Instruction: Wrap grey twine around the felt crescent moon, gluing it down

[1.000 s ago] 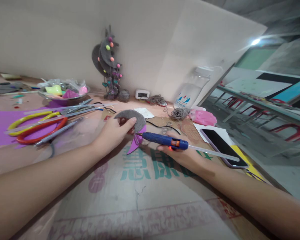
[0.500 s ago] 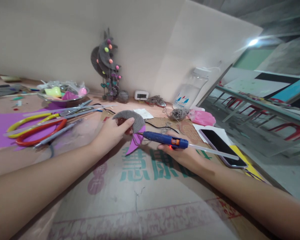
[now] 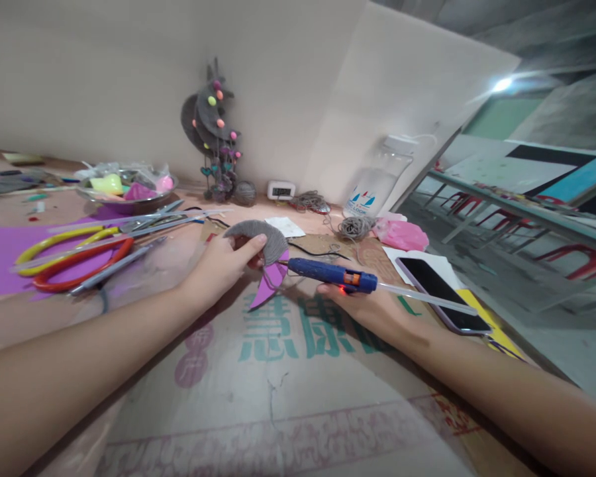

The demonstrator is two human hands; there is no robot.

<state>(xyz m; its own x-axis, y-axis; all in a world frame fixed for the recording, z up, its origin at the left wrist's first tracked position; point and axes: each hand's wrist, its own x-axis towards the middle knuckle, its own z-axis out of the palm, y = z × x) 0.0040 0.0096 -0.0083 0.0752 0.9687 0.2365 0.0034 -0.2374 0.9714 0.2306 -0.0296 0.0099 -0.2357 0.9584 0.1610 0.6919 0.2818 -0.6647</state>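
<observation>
My left hand [image 3: 238, 255] pinches a crescent moon shape [image 3: 274, 244] whose upper part is wrapped in grey yarn. Its lower tip is bare purple [image 3: 265, 291]. In my right hand [image 3: 350, 301] is a blue hot glue gun [image 3: 322, 271], with a clear glue stick [image 3: 422, 298] poking out of its back end and a red light glowing on it. The gun's nozzle points left at the crescent, close to where the grey yarn meets the purple; whether it touches is too small to tell. A strand of grey yarn trails beside the tip.
Scissors with yellow and red handles [image 3: 82, 265] lie left, near a metal bowl [image 3: 129, 199]. A grey moon ornament [image 3: 208, 126] hangs at the back beside a small timer [image 3: 281, 191]. Right are a bottle [image 3: 380, 175], tangled yarn [image 3: 356, 227] and a phone [image 3: 442, 295]. Printed cardboard [image 3: 278, 411] covers the front.
The glue gun and my right hand have shifted slightly to the right, drawing the nozzle a little along the crescent. My left hand and the crescent hold still.
</observation>
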